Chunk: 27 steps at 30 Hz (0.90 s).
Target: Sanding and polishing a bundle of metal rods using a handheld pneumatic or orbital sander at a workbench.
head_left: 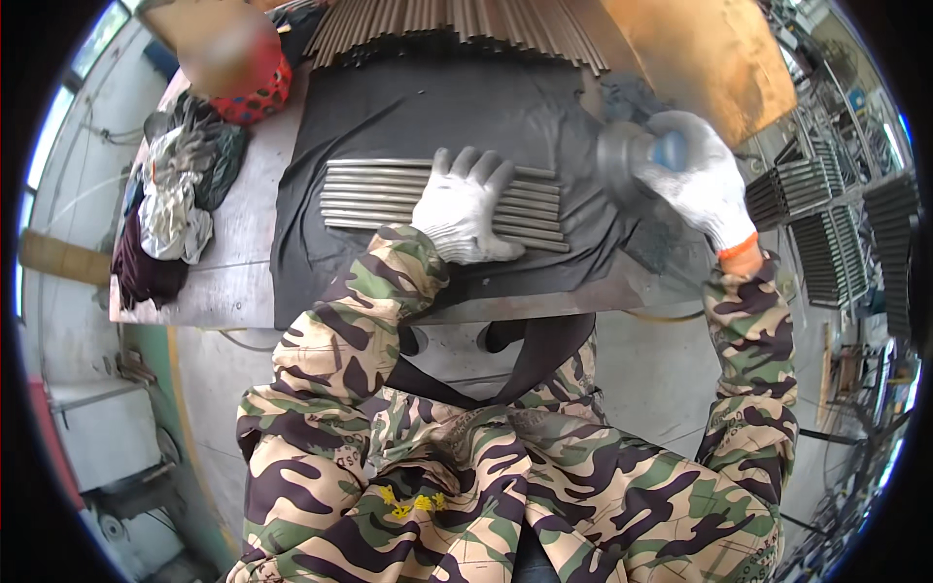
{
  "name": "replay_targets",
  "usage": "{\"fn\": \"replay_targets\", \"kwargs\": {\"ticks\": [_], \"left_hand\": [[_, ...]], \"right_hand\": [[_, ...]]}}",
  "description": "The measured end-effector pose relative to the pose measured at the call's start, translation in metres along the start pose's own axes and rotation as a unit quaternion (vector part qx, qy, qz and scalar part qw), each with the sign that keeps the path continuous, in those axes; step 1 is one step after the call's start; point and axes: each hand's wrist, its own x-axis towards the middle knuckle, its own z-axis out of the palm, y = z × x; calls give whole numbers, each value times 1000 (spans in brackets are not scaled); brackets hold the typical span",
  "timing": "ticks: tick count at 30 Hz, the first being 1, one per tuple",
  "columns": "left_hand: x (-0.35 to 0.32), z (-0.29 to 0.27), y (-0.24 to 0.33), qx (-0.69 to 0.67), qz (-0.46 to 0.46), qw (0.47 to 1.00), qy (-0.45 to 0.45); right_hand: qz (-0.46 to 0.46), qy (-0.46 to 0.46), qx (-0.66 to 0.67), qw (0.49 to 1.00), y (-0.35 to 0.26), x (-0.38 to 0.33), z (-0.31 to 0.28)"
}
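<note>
A row of several shiny metal tubes lies side by side on a black cloth in front of me. Across their middle and right part rests my left hand, in a white glove with grey fingertips, its fingers stretched out and flat on the tubes. My right hand, gloved the same with an orange cuff, is closed round a round grey tool with a blue part, to the right of the tubes. Motion blurs the tool, so its exact kind is unclear, and I cannot tell whether it touches the cloth.
More long tubes are stacked at the far edge. Gloves and rags lie on the table's left side, near a red patterned item. An orange-brown board stands far right. Metal racks with dark bars stand beyond the right edge.
</note>
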Motion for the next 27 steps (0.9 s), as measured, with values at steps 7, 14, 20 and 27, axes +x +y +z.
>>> {"fn": "replay_targets", "kwargs": {"ticks": [7, 14, 20, 27], "left_hand": [[23, -4, 14, -6, 42, 998, -55], [29, 4, 2, 103, -5, 992, -68], [41, 4, 6, 96, -81, 992, -24], [55, 52, 31, 141, -76, 980, 114]], "right_hand": [[53, -18, 118, 991, 43, -44, -21], [54, -34, 141, 988, 51, -65, -17], [85, -55, 170, 980, 48, -73, -17], [84, -43, 124, 988, 47, -68, -14]]}}
